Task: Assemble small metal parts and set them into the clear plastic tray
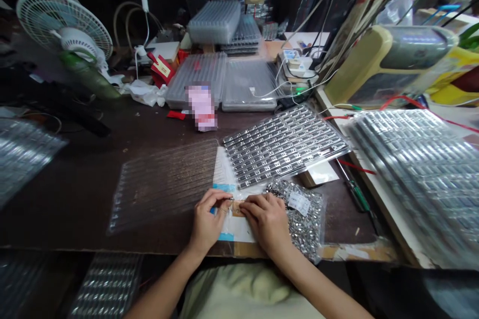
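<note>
My left hand [208, 217] is closed in a pinch on a small metal part [231, 199], too small to name more exactly. My right hand [270, 217] is curled, its fingertips together at the edge of a small brown block [237, 209]; what they hold, if anything, is hidden. Under both hands lies a white and blue sheet [241, 232]. Against my right hand rests a transparent bag of small shiny metal parts [309, 224] with a white label. Beyond the hands, a tray filled with rows of metal parts [286, 142] lies tilted. To the left sits a transparent ridged tray [160, 187].
Stacked filled trays [419, 179] stand on the right behind a raised pale edge. A green-handled screwdriver [357, 192] lies beside them. Plastic boxes [249, 84], a pixelated pink object [202, 104] and a fan [67, 30] are at the back. More trays [26, 154] are far left.
</note>
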Action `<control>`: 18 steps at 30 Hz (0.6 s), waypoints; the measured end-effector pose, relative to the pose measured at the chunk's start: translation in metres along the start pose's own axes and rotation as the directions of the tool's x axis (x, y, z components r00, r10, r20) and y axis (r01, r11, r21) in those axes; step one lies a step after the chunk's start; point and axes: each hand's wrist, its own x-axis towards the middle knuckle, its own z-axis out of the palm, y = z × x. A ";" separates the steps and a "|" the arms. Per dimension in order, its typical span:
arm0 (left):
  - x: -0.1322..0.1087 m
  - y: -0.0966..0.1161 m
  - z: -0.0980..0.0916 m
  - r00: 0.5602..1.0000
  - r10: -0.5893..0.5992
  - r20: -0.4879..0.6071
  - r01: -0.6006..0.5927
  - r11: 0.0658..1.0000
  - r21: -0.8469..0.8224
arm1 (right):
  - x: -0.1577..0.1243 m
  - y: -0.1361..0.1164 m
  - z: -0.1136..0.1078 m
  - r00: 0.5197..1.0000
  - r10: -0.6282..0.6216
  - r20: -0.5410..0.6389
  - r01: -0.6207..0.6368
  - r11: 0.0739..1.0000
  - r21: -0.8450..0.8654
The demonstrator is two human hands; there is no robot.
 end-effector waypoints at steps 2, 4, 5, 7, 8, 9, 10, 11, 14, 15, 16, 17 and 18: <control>0.000 0.001 0.000 1.000 -0.010 0.009 0.010 1.000 -0.012 | -0.001 0.004 -0.003 1.000 -0.006 0.015 0.006 1.000 -0.020; 0.001 0.003 0.000 1.000 -0.017 0.017 0.018 1.000 -0.018 | -0.004 0.011 -0.011 1.000 -0.017 0.013 0.017 0.998 -0.064; 0.002 0.004 0.001 1.000 -0.019 0.023 0.020 1.000 -0.016 | -0.005 0.016 -0.017 1.000 -0.024 0.006 0.024 0.995 -0.102; 0.003 0.007 0.003 0.999 -0.008 0.045 0.008 1.000 0.002 | -0.008 0.028 -0.027 0.999 -0.049 -0.011 0.046 0.980 -0.194; 0.004 0.008 0.004 0.998 0.008 0.064 -0.009 1.000 0.019 | -0.009 0.032 -0.032 0.998 -0.066 -0.013 0.061 0.970 -0.236; 0.005 0.010 0.007 0.996 0.032 0.089 -0.036 0.999 0.039 | -0.011 0.036 -0.035 0.997 -0.080 -0.010 0.074 0.961 -0.267; 0.005 0.011 0.009 0.991 0.062 0.119 -0.069 0.996 0.058 | -0.012 0.039 -0.037 0.996 -0.090 -0.003 0.086 0.955 -0.285; 0.005 0.012 0.013 0.984 0.092 0.152 -0.105 0.992 0.076 | -0.013 0.041 -0.039 0.996 -0.094 0.009 0.093 0.953 -0.290; 0.002 0.014 0.023 0.965 0.156 0.209 -0.180 0.979 0.100 | -0.014 0.040 -0.039 0.997 -0.068 0.032 0.074 0.958 -0.277; 0.001 0.014 0.026 0.964 0.167 0.209 -0.191 0.976 0.101 | -0.015 0.039 -0.039 0.998 -0.054 0.029 0.060 0.961 -0.270; 0.000 0.013 0.028 0.964 0.173 0.204 -0.197 0.975 0.101 | -0.015 0.038 -0.039 0.999 -0.042 0.022 0.046 0.964 -0.263; 0.000 0.013 0.030 0.964 0.177 0.199 -0.200 0.975 0.102 | -0.015 0.038 -0.039 0.999 -0.033 0.013 0.035 0.966 -0.258; -0.001 0.012 0.031 0.964 0.179 0.196 -0.202 0.974 0.103 | -0.015 0.037 -0.038 1.000 -0.026 0.004 0.026 0.967 -0.252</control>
